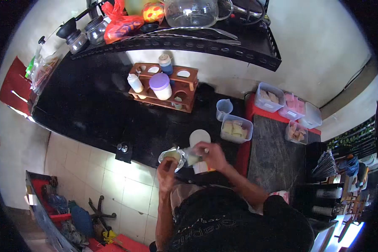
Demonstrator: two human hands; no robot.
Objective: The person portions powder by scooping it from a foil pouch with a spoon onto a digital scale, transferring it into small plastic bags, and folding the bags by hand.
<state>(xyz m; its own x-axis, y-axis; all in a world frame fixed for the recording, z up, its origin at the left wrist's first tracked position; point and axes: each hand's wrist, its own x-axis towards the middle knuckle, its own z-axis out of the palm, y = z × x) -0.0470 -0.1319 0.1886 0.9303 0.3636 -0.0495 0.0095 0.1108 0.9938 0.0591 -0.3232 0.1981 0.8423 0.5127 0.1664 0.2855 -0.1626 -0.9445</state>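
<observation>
My left hand (167, 171) has its fingers closed at the near rim of a foil-lined bowl (179, 165), which holds something pale yellow. Just right of the bowl, my right hand (212, 154) pinches a small clear wrapper or bag (192, 158) with pale contents; it is slightly blurred. Behind my right hand is a round white lid or dish (199, 136). Partly under that hand lies a small white and yellow packet (200, 168). A clear tub (236, 129) with pale yellow-green pieces stands to the right, beside a measuring jug (224, 109).
A wooden rack (189, 90) holds bottles and a purple-lidded jar (160, 85) at the back. Above it runs a black shelf (256, 52) with a glass pot (191, 14). Several plastic tubs (269, 96) stand at the back right. A small metal knob (122, 148) is at the front edge.
</observation>
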